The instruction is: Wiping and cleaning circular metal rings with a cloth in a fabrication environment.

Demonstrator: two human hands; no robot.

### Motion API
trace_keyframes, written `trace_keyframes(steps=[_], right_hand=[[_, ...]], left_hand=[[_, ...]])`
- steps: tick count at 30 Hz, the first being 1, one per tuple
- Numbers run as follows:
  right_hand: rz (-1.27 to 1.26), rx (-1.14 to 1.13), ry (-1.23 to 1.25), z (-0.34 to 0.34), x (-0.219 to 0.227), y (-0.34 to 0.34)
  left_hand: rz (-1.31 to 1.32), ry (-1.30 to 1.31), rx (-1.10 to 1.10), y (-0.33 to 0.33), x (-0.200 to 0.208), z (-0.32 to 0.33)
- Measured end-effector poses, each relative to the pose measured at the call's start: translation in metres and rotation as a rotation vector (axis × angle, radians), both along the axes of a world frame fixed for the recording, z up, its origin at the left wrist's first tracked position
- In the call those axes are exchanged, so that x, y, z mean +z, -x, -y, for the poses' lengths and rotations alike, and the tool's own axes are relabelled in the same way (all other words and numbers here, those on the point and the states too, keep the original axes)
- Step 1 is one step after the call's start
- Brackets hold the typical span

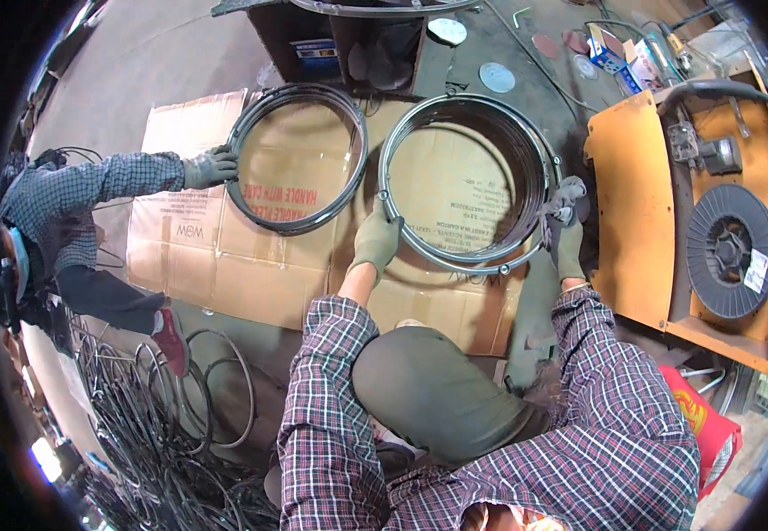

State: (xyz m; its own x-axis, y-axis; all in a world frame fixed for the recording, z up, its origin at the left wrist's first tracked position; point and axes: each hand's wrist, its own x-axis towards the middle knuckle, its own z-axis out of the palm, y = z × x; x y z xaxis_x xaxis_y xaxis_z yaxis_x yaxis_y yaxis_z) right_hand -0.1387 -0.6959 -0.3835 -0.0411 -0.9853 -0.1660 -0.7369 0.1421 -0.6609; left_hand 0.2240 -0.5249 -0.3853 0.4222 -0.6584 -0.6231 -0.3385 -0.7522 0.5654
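Observation:
A stack of round metal rings lies on flattened cardboard in front of me, with small knobs around its top rim. My left hand, in an olive glove, closes around the near left side of the top ring. At the right side of the stack my gloved right hand is closed on a bunched grey cloth, which rests against the rim. My right fingers are partly hidden by the cloth. To the left, a co-worker's gloved hand grips a smaller stack of dark rings.
Cardboard covers the floor under both stacks. An orange machine with a black wire spool stands close on my right. A dark open box is beyond the stacks. Many black rings are heaped at lower left.

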Motion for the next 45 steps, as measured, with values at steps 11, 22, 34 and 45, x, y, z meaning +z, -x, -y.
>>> trace_keyframes(steps=[11, 22, 34, 45], right_hand=[[-0.035, 0.057, 0.064, 0.004, 0.004, -0.013], [-0.066, 0.032, 0.195, 0.022, -0.016, 0.037], [0.030, -0.090, 0.310, -0.003, 0.028, 0.054], [-0.145, 0.008, -0.038, -0.009, -0.008, -0.007]], left_hand=[[0.122, -0.090, -0.033, 0.002, 0.011, 0.013], [0.131, -0.136, -0.101, 0.031, 0.019, 0.034], [0.203, -0.106, -0.001, 0.016, 0.001, 0.011], [0.123, -0.005, -0.005, 0.014, 0.002, 0.013]])
